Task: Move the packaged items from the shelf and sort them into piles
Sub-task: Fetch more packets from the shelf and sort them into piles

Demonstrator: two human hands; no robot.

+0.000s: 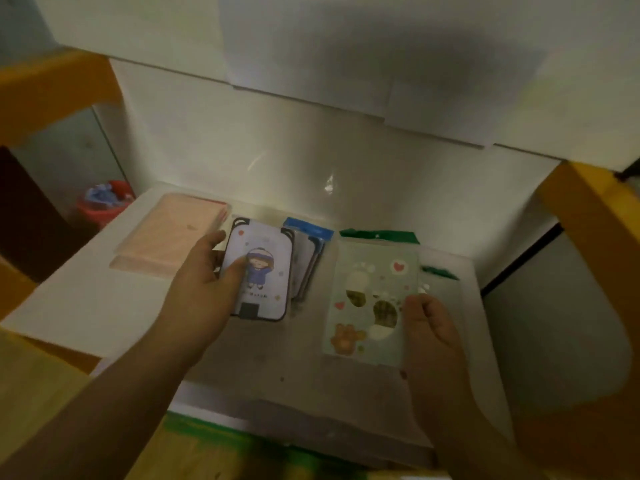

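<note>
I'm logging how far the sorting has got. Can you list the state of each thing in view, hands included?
Left hand: grips the girl-print package, thumb on its face.
Girl-print package: on top of the blue-header pile.
Blue-header pile: fanned, lying flat.
Right hand: pinches the paw-print package's right edge.
Paw-print package: on the green-header pile; lifted or resting, cannot tell.
Pink pile: stacked flat, untouched.
Red bin: on the floor, holding scraps.

Left hand (207, 275): fingers hidden behind purple girl-print package (258, 271); thumb on its face.
Blue-header packages (310, 251): mostly covered by that package.
Print on purple package: text unreadable.
Red bin (104, 202): contents blurred.
Both forearms: cut by bottom edge.
</note>
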